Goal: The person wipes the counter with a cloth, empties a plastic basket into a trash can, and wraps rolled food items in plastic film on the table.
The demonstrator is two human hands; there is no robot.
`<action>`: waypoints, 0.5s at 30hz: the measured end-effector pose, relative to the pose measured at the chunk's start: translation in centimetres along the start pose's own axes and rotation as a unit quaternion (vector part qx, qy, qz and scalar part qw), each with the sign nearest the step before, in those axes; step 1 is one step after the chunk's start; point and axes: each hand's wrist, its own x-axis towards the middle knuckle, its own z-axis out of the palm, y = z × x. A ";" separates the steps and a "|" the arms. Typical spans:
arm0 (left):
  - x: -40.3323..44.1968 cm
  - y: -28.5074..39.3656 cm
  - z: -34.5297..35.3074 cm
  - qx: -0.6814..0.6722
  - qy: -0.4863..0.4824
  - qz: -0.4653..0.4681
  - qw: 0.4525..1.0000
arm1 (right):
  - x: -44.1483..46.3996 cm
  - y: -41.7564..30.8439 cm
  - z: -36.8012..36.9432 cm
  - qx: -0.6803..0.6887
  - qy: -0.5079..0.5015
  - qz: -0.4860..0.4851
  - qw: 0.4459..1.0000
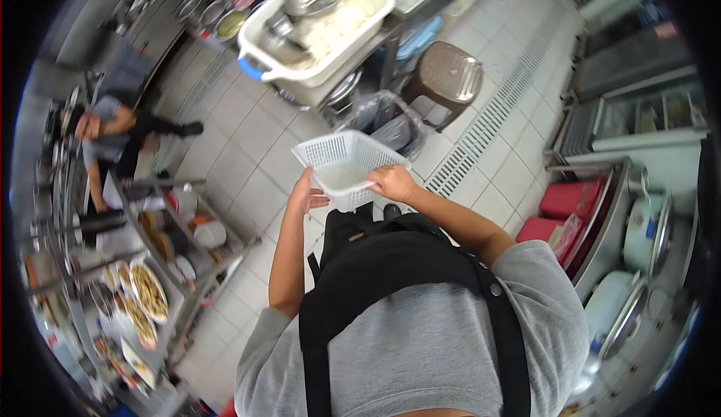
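Observation:
A white perforated plastic basket is held in front of my waist, tilted toward me. My right hand is closed round its right near rim, thumb over the edge. At the basket's left near corner is my left hand, thumb up along the side and fingers stretched out. Whether this hand carries any of the weight I cannot tell. Just beyond the basket stands a bin lined with a clear plastic bag, with dark contents.
A large white tub of pale food with metal bowls sits on the counter ahead. A brown stool stands by the floor drain. At left, a person is beside a metal shelf cart. Red containers rest on a right-hand shelf.

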 end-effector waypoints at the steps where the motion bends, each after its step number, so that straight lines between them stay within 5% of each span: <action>1: -1.4 1.5 0.8 -0.028 -0.003 0.017 0.999 | -0.4 0.8 -0.3 0.014 0.105 0.064 0.992; 3: -1.8 3.0 1.0 -0.030 -0.035 0.027 0.999 | -1.6 2.5 -1.5 0.042 0.222 0.187 0.956; 5: -0.1 3.4 0.6 0.013 -0.082 0.016 0.996 | -4.2 5.1 -2.0 0.270 0.362 0.442 0.775; 7: 2.0 2.8 0.8 0.032 -0.120 -0.005 0.992 | -7.7 6.4 -1.8 0.236 0.431 0.501 0.713; 9: 3.7 2.3 0.9 0.055 -0.159 -0.039 0.985 | -11.2 10.0 2.7 0.148 0.396 0.638 0.644; 13: 5.8 2.9 4.1 0.165 -0.192 -0.077 0.964 | -12.1 13.6 6.4 0.179 0.474 0.702 0.500; 15: 6.0 3.6 5.5 0.188 -0.209 -0.077 0.956 | -12.6 9.2 2.7 0.267 0.480 0.719 0.426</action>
